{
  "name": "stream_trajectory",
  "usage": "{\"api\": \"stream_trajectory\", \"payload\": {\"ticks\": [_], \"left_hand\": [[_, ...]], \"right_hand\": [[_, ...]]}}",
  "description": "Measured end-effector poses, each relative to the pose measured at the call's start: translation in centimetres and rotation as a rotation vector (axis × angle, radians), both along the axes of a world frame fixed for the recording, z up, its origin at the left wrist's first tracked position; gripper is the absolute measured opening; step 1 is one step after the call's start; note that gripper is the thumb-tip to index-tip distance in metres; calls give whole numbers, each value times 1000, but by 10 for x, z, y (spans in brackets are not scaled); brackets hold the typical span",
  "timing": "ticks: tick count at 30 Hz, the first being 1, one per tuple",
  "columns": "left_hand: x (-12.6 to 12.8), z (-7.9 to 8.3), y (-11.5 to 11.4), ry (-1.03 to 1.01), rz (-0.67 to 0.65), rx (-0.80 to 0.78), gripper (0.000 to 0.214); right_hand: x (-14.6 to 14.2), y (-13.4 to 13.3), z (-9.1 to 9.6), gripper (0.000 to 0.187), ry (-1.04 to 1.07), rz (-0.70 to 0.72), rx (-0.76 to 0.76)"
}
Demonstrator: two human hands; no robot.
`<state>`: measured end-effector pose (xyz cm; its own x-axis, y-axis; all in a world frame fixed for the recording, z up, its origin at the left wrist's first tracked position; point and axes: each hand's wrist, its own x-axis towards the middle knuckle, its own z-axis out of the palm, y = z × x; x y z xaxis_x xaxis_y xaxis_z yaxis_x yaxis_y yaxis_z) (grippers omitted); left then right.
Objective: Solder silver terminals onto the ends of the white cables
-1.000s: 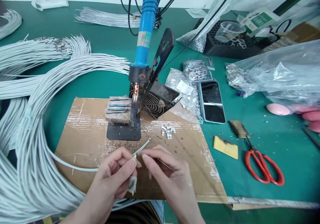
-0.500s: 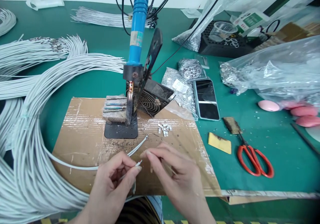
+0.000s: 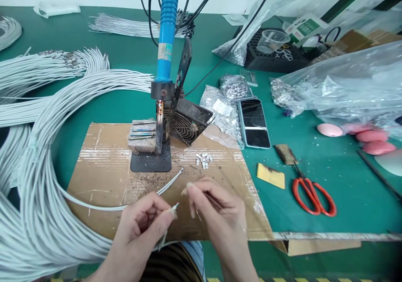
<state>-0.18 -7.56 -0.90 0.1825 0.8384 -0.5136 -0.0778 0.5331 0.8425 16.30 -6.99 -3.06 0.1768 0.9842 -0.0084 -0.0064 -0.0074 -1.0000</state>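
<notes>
My left hand point(image 3: 146, 223) is closed, with thumb and forefinger pinching a white cable whose short tip point(image 3: 176, 206) sticks out past the thumb. Just to the right, apart from that tip, my right hand point(image 3: 218, 213) is closed in a pinch; a thin pale strand point(image 3: 198, 216) shows below its fingers, and what the fingertips grip is too small to name. Beyond the left hand, two white cable ends point(image 3: 171, 182) lie over the cardboard sheet point(image 3: 103, 164). Several small metal pieces point(image 3: 204, 160) lie on the cardboard ahead of the right hand.
A blue-handled soldering iron point(image 3: 168, 30) stands upright in its stand, beside a small black fan point(image 3: 185, 125). White cable bundles point(image 3: 40, 148) fill the left. Rightward are a phone point(image 3: 256, 122), a yellow sponge point(image 3: 270, 176), red-handled scissors point(image 3: 314, 196) and plastic bags point(image 3: 345, 85).
My right hand has drawn slightly away from the cable tip, widening the gap. My left hand keeps its pinch on the cable. The whole view has shifted a little.
</notes>
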Motion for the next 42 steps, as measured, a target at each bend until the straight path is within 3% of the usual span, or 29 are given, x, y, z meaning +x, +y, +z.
{"api": "stream_trajectory", "payload": {"ticks": [6,20,26,33,38,42], "left_hand": [[-2,-2,0,-54,63,-6,47],[3,-2,1,0,68,41,47],[2,0,0,31,34,18,39],[-7,-8,0,87,-133,119,35],[-2,0,1,285,-78,180,31],[4,3,-1,390,-44,311,26]], "right_hand": [[-3,-6,-5,13,229,188,-95],[-5,-8,0,13,218,130,-94],[-1,-10,-5,6,436,175,-332],[9,-2,15,12,121,260,-263],[11,-3,24,17,20,298,-195],[11,-6,19,14,36,239,-223]]}}
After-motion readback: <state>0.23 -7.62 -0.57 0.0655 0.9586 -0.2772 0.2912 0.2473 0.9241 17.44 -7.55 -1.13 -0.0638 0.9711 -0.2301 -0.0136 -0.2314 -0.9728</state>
